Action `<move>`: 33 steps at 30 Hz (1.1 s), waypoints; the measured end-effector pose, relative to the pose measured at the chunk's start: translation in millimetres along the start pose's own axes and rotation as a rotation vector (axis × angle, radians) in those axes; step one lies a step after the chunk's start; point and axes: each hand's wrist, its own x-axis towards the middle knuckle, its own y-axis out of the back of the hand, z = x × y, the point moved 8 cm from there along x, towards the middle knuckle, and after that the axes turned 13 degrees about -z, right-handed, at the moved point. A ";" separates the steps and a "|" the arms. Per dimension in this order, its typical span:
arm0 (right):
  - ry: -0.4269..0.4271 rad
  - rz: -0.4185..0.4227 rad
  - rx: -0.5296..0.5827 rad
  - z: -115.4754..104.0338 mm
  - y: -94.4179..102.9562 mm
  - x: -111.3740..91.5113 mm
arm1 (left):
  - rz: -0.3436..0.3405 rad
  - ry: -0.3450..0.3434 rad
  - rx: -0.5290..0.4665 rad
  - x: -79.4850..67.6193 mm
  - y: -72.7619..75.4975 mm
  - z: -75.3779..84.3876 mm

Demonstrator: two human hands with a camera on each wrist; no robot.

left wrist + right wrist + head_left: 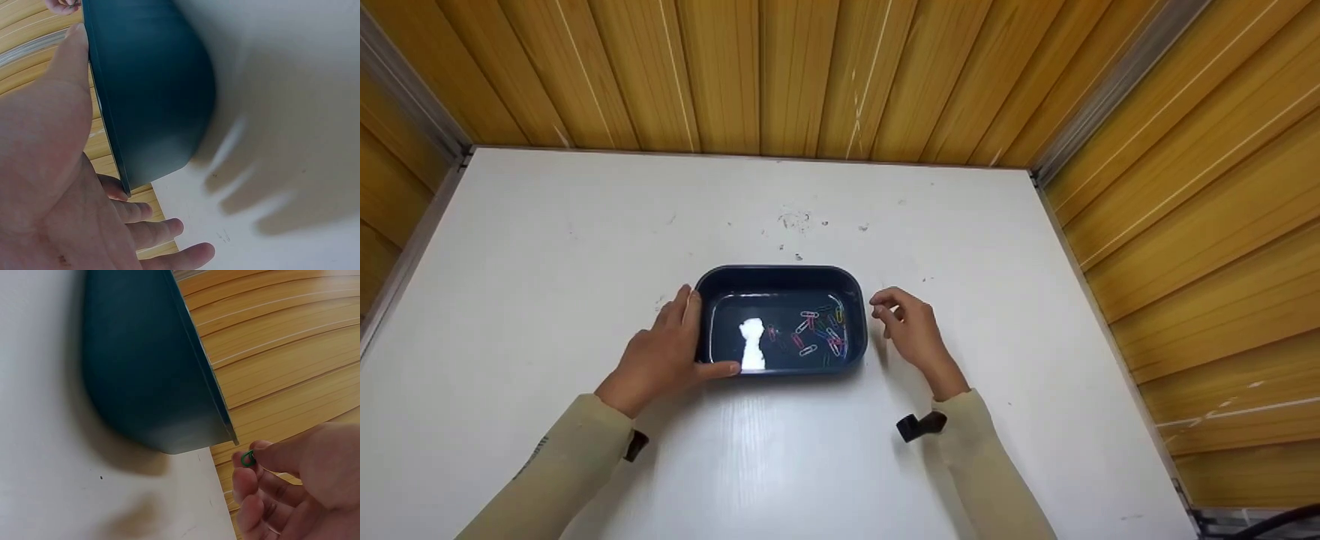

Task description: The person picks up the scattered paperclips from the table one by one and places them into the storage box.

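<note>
A dark blue rectangular tray [780,279] with several coloured paper clips [808,350] inside lies on the white table. My left hand [664,352] rests against its left end, the thumb along the front rim and the fingers extended beside the left wall. In the left wrist view the thumb [76,48] touches the rim, while the outer fingers spread past the tray's corner. Just beyond the right end, my right hand [911,326] pinches a small green paper clip [247,459] between thumb and index finger, close to the rim in the right wrist view.
Most clips lie in the tray's right half; a bright reflection [752,345] shows on its floor at left. The white table [547,262] carries small dark marks behind the tray. Wood-patterned walls [795,75] stand at the back and sides.
</note>
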 end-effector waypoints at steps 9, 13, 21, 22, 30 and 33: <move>0.054 0.002 0.148 -5.2 0.0 -0.4 | 0.000 -0.002 -0.006 0.3 -0.8 -0.9; 0.059 0.004 0.164 -7.5 0.0 -0.8 | 0.009 -0.001 -0.006 -0.2 -0.6 -1.0; 0.082 0.033 0.057 -27.0 1.0 -3.8 | 0.013 -0.001 -0.009 -0.1 -0.8 -1.1; 0.083 0.040 0.025 -28.6 1.1 -4.0 | 0.011 0.001 -0.007 0.0 -1.0 -1.3; 0.120 0.032 -0.068 -31.5 -2.5 -2.0 | 0.010 0.008 0.009 -0.5 -1.3 -0.7; 0.134 0.030 -0.070 -34.4 -4.3 -1.9 | 0.007 0.007 0.005 0.3 -1.7 -0.8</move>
